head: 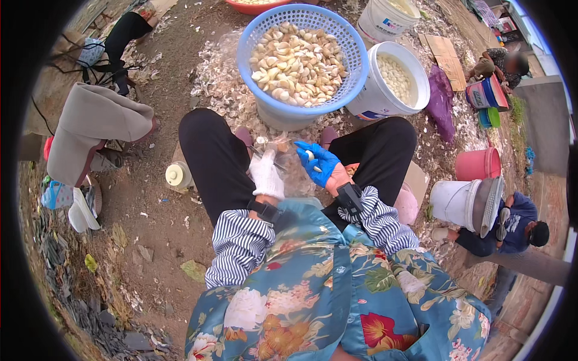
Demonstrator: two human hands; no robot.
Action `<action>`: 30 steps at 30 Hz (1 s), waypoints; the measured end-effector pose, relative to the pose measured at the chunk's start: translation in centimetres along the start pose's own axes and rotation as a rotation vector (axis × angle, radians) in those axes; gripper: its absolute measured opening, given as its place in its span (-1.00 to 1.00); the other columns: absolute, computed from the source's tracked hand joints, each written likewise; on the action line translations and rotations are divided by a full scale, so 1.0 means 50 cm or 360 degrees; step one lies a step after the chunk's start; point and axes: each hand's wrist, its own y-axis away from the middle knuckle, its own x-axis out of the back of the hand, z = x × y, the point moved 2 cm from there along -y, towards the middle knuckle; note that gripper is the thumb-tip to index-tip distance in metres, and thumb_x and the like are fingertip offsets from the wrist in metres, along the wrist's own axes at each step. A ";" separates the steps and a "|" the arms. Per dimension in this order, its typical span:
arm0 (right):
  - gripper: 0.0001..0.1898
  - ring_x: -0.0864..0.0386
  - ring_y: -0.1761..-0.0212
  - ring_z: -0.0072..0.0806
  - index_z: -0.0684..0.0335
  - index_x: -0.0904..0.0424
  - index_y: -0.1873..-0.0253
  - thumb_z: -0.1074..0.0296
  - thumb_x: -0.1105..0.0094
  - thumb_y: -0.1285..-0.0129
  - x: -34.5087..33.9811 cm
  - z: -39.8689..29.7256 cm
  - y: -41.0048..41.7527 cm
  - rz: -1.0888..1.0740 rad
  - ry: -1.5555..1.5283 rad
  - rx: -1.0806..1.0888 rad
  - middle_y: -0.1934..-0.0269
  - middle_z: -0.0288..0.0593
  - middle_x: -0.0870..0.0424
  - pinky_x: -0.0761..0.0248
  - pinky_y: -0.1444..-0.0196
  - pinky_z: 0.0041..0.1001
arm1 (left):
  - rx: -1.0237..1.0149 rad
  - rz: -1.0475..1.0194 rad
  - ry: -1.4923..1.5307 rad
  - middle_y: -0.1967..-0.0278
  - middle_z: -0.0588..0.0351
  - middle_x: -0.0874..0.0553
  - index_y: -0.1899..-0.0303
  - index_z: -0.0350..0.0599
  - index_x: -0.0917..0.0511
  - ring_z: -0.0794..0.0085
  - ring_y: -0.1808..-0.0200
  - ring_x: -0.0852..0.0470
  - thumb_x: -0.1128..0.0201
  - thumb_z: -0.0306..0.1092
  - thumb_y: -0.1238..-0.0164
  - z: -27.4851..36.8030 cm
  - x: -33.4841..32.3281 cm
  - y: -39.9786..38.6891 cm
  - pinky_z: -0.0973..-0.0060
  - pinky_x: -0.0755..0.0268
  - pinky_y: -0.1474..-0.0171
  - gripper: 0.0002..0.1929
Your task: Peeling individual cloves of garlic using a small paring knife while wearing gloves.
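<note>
My left hand (267, 173), in a white knitted glove, is closed around a thin metal tool, perhaps a small knife, mostly hidden by the fingers. A small whitish piece (260, 140) shows just beyond its fingertips. My right hand (316, 164) wears a blue rubber glove and is turned palm up. Two peeled garlic cloves, an upper clove (310, 155) and a lower clove (317, 169), rest in its half-curled fingers. Ahead of both hands, a blue perforated plastic basket (301, 108) full of garlic cloves sits on a pale bucket (289, 119).
A white bucket (368, 101) with peeled cloves in liquid stands right of the basket, another white bucket (384, 27) behind it. Garlic skins (221, 74) litter the ground. A lidded jar (178, 175) is by my left knee. Two people (526, 230) sit at the right among buckets.
</note>
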 end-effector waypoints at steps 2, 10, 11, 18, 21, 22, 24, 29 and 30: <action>-0.56 -0.41 0.38 -0.57 0.31 -0.21 -0.28 0.43 0.06 -0.32 0.003 -0.024 0.015 -0.0277 -0.0132 -0.0261 0.18 -0.09 -0.47 -0.21 0.55 -0.67 | 0.0145 -0.0022 -0.0082 0.38 0.11 -0.64 0.18 -0.19 -0.47 0.43 0.44 -0.63 -0.21 -0.44 -0.20 0.025 -0.023 0.026 0.55 -0.52 0.40 -0.83; -0.55 -0.38 0.43 -0.65 0.43 -0.19 -0.26 0.51 0.07 -0.27 -0.204 -0.332 0.129 -0.0436 0.0610 0.1005 0.25 -0.19 -0.49 -0.26 0.51 -0.73 | 0.0319 -0.0122 -0.0162 0.30 0.19 -0.60 0.12 -0.21 -0.49 0.53 0.38 -0.57 -0.18 -0.54 -0.18 0.034 0.006 0.031 0.57 -0.47 0.32 -0.78; -0.58 -0.40 0.41 -0.67 0.44 -0.28 -0.21 0.51 0.03 -0.24 -0.244 -0.373 0.146 -0.0413 0.0806 0.1153 0.26 -0.21 -0.51 -0.28 0.48 -0.74 | 0.0345 -0.0136 -0.0167 0.30 0.19 -0.61 0.12 -0.21 -0.49 0.52 0.39 -0.58 -0.18 -0.53 -0.18 0.043 -0.001 0.037 0.56 -0.47 0.31 -0.78; -0.53 -0.53 0.02 -0.23 0.32 -0.48 -0.09 0.14 -0.16 -0.15 -0.296 -0.695 0.163 0.1691 0.3847 0.1338 0.03 -0.02 -0.58 -0.30 -0.10 -0.39 | 0.0363 -0.0256 -0.0138 0.41 0.12 -0.63 0.18 -0.24 -0.47 0.42 0.46 -0.63 -0.19 -0.45 -0.20 0.015 -0.055 0.036 0.54 -0.53 0.43 -0.82; -0.64 -0.54 0.03 -0.30 0.29 -0.50 -0.07 0.27 -0.13 -0.20 -0.340 -0.496 0.015 0.1211 0.3988 0.2267 0.05 -0.03 -0.59 -0.32 -0.10 -0.43 | 0.0237 -0.0129 -0.0229 0.40 0.12 -0.62 0.20 -0.24 -0.49 0.42 0.45 -0.62 -0.18 -0.43 -0.21 0.037 -0.001 0.036 0.51 -0.52 0.41 -0.84; -0.67 -0.55 0.05 -0.36 0.27 -0.52 -0.05 0.36 -0.12 -0.18 -0.339 -0.457 -0.017 0.0595 0.3496 0.2138 0.06 -0.05 -0.61 -0.35 -0.07 -0.45 | 0.0327 -0.0150 -0.0281 0.41 0.12 -0.63 0.20 -0.24 -0.49 0.43 0.44 -0.62 -0.18 -0.41 -0.21 0.028 0.001 0.035 0.51 -0.51 0.43 -0.84; -0.71 -0.57 0.10 -0.48 0.26 -0.54 -0.02 0.52 -0.08 -0.16 -0.340 -0.353 -0.087 -0.0014 0.3055 0.1832 0.11 -0.11 -0.64 -0.40 0.00 -0.51 | 0.0363 -0.0176 -0.0453 0.43 0.11 -0.63 0.21 -0.22 -0.50 0.44 0.49 -0.61 -0.16 -0.35 -0.25 0.005 0.014 0.026 0.52 -0.47 0.50 -0.83; -0.76 -0.61 0.27 -0.42 0.18 -0.60 0.05 0.46 -0.12 -0.15 -0.325 -0.172 -0.187 -0.0201 0.3643 0.1419 0.29 -0.10 -0.67 -0.44 0.11 -0.52 | 0.0517 -0.0115 -0.0606 0.50 0.02 -0.64 0.27 -0.23 -0.47 0.48 0.67 -0.53 -0.11 -0.30 -0.28 0.023 -0.010 0.037 0.59 -0.34 0.66 -0.83; -0.70 -0.60 0.24 -0.31 0.10 -0.58 0.01 0.35 -0.20 -0.11 -0.320 -0.155 -0.204 -0.0189 0.3725 0.1293 0.24 -0.05 -0.64 -0.44 0.09 -0.43 | 0.0600 -0.0161 -0.0605 0.48 -0.01 -0.65 0.26 -0.23 -0.46 0.50 0.70 -0.51 -0.10 -0.29 -0.29 0.031 -0.019 0.041 0.61 -0.30 0.70 -0.82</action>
